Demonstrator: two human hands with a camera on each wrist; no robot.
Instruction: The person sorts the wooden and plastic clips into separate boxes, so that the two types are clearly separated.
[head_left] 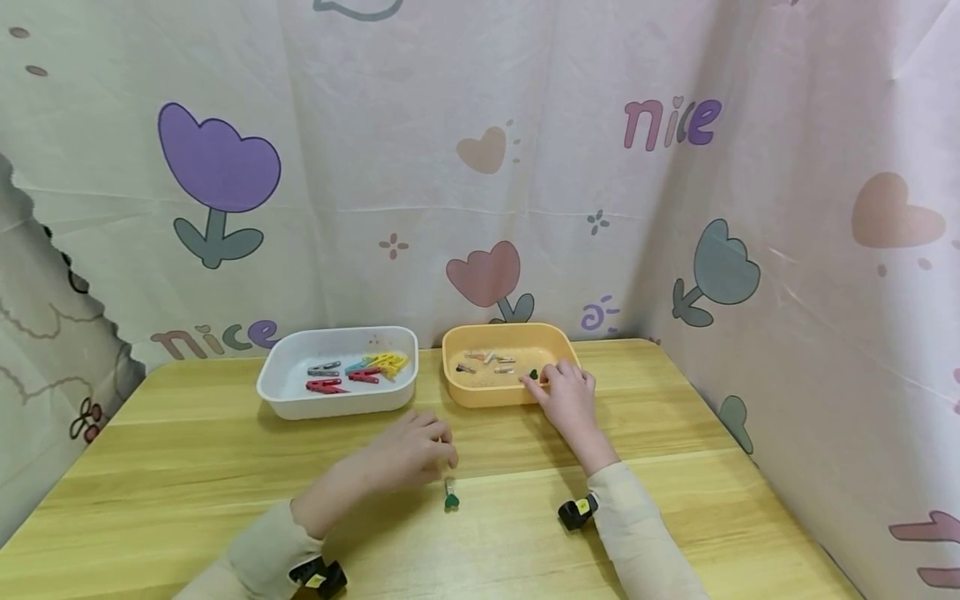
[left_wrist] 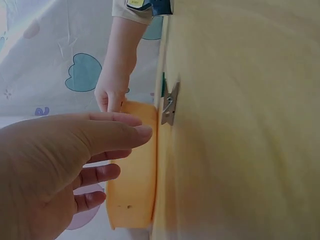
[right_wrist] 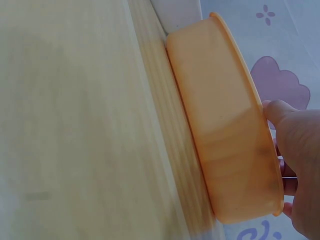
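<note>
A small wooden clothespin with a green heart (head_left: 451,495) lies on the table, its metal spring showing in the left wrist view. My left hand (head_left: 408,450) hovers just beside it, fingers loosely bent and nothing between them. Over the near right rim of the yellow-orange bin (head_left: 480,397) reaches my right hand (head_left: 570,400), thumb and fingers apart. A dark green piece (head_left: 533,374) shows in the bin between thumb and forefinger; whether they touch it is unclear. Several small wooden clothespins (head_left: 505,371) lie in the same bin. In the right wrist view the bin wall hides the fingertips.
Left of the bin stands a white bin (head_left: 337,406) with red clips (head_left: 325,386), yellow clips (head_left: 390,363), and grey and blue ones. Both bins are at the back edge of the wooden table (head_left: 525,550), close to a printed curtain (head_left: 360,167).
</note>
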